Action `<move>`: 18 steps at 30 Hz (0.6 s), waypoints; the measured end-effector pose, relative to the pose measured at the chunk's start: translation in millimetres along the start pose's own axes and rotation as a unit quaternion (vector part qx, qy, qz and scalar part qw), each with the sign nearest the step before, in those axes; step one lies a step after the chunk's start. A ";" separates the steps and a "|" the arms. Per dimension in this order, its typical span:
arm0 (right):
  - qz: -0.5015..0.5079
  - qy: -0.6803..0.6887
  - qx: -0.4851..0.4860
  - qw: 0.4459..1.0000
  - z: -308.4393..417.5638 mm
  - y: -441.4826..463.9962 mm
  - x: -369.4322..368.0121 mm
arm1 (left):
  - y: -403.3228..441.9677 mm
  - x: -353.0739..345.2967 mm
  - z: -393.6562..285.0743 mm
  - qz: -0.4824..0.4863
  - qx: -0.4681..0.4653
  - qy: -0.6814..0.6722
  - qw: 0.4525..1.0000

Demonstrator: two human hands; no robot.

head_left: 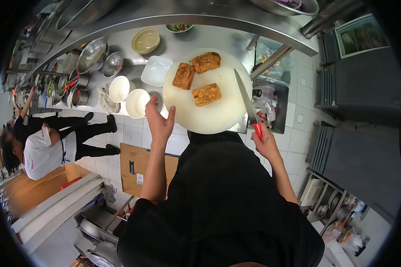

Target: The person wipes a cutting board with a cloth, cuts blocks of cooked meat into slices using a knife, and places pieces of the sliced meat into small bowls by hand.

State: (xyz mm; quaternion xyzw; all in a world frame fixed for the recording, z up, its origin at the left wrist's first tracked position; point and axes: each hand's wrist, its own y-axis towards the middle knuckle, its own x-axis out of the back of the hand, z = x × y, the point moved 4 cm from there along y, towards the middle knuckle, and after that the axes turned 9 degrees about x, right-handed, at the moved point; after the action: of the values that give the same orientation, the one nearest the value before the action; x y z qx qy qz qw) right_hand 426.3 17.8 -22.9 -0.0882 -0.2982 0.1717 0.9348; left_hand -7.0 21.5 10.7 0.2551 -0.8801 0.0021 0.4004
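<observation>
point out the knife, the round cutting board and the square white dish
Knife (244, 95): head view, middle of the blade
Round cutting board (227, 109): head view, bare part of its top
Square white dish (156, 71): head view, inner base

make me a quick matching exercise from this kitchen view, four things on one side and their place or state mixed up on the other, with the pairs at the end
Things
1. knife
2. browned blocks
3. left hand
4. square dish

Places and states
A. open, gripping nothing
B. red-handled, held in the right hand
C. white, standing just left of the round board
D. three of them, lying on the round board

Right pairs: 1-B, 2-D, 3-A, 4-C
</observation>
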 end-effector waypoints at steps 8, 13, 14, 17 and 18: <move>0.000 -0.012 0.004 1.000 7.8 -3.2 1.7 | 13.7 -9.6 -19.4 0.041 -0.023 -0.005 0.999; 0.005 -0.022 -0.013 1.000 13.7 -7.6 3.1 | 21.6 -11.7 -6.9 0.057 -0.028 0.006 0.998; 0.009 -0.028 -0.015 0.999 14.4 -8.1 3.4 | 23.6 -11.5 -6.5 0.058 -0.040 0.013 0.997; 0.002 -0.032 -0.008 0.999 14.8 -12.1 5.3 | 25.8 -7.9 -14.8 0.068 -0.058 0.023 0.996; 0.005 -0.033 -0.008 0.999 17.8 -12.9 6.1 | 26.1 -6.3 -20.0 0.075 -0.067 0.025 0.995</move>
State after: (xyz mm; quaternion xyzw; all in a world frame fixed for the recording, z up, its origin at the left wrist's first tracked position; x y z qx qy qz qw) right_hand 424.0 9.3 -1.9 -0.0913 -0.3296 0.1769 0.9229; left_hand -1.1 51.2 25.1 0.1612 -0.8846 -0.0202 0.4371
